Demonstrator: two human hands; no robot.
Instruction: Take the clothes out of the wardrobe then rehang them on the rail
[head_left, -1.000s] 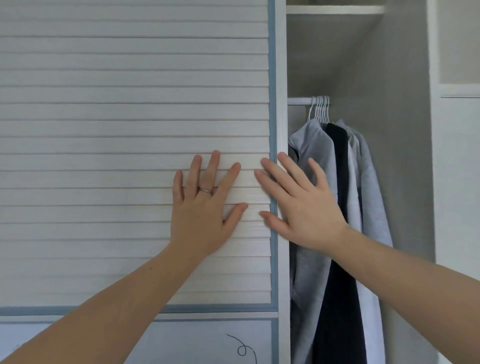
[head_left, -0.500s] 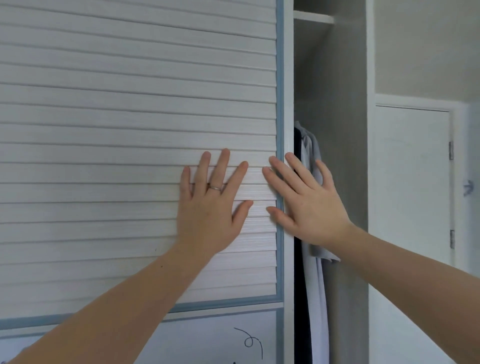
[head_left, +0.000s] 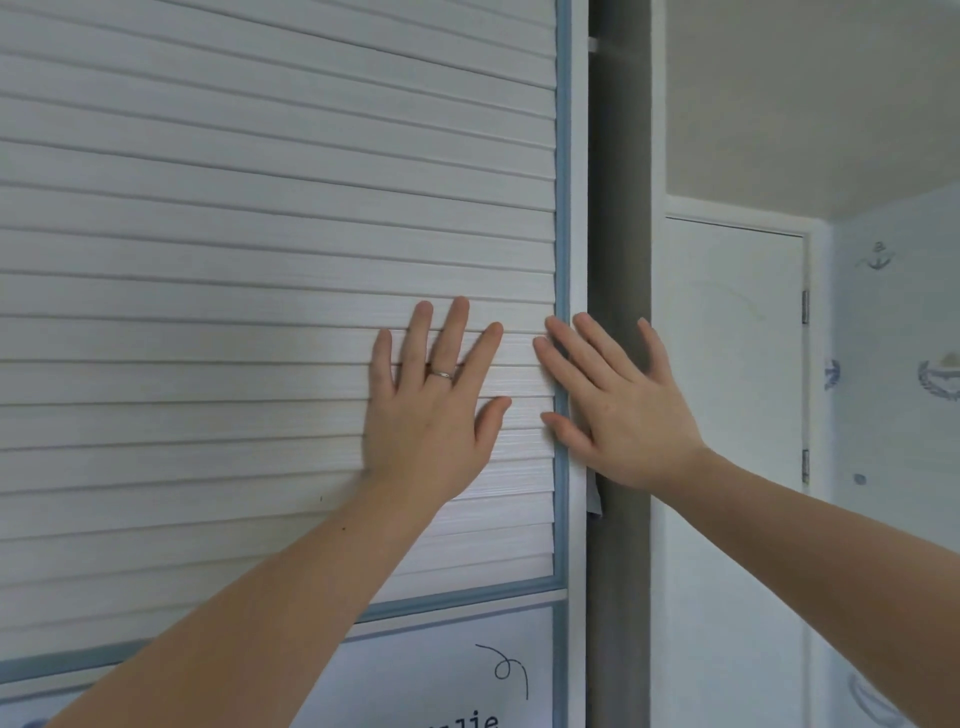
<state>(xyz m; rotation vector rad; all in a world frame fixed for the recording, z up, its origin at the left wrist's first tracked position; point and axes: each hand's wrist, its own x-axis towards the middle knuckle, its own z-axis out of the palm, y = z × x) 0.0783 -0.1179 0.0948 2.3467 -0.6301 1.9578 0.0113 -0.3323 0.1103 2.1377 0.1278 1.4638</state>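
Pressing left hand (head_left: 431, 415) and right hand (head_left: 621, 415) flat, fingers spread wide, on slatted door (head_left: 234, 260); grey sliver, probably clothes (head_left: 594, 501), showing just below right palm.

Two hands, a left hand (head_left: 426, 415) and a right hand (head_left: 618, 410); one ring (head_left: 441, 373), on the left hand; one slatted wardrobe door (head_left: 260, 260); one plain room door (head_left: 732, 389) carrying two hinges (head_left: 805, 306); one sliver of grey cloth (head_left: 594, 499).
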